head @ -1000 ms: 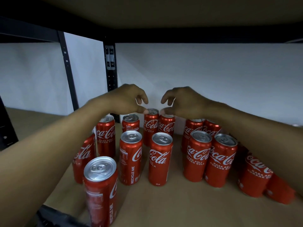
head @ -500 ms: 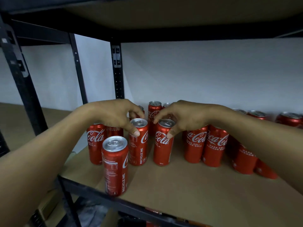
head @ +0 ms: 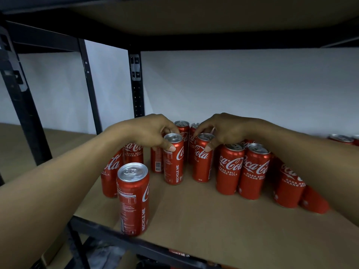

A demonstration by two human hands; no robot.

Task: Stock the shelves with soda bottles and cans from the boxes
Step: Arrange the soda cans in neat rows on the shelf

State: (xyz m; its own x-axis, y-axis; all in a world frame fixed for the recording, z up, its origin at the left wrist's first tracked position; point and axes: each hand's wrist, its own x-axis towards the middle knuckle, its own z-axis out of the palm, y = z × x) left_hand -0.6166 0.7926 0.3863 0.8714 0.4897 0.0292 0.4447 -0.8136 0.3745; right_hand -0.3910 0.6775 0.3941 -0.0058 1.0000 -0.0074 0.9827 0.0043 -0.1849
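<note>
- A person's two bare forearms reach in from the lower left and right edges of the frame toward the middle of a brown shelf board (head: 213, 216) on a black metal rack.
- The left hand (head: 147, 131) curls over the rim of a red cola can (head: 173, 159) printed "RECYCLE ME", just left of frame centre; the thumb presses the can's front and the fingers wrap behind it, clamped on the can.
- The right hand (head: 225, 129) grips a second red can (head: 203, 158) the same way, just right of centre, thumb on the front near the rim and fingers closed over the top edge.
- Both gripped cans stand upright on the board, close together but apart.
- More upright red cans cluster behind and to either side, with a pair (head: 242, 169) touching side by side in the right-centre.
- One lone can (head: 133, 199) stands in the lower left, near the board's front edge.
- A white wall (head: 233, 84) fills the background.
</note>
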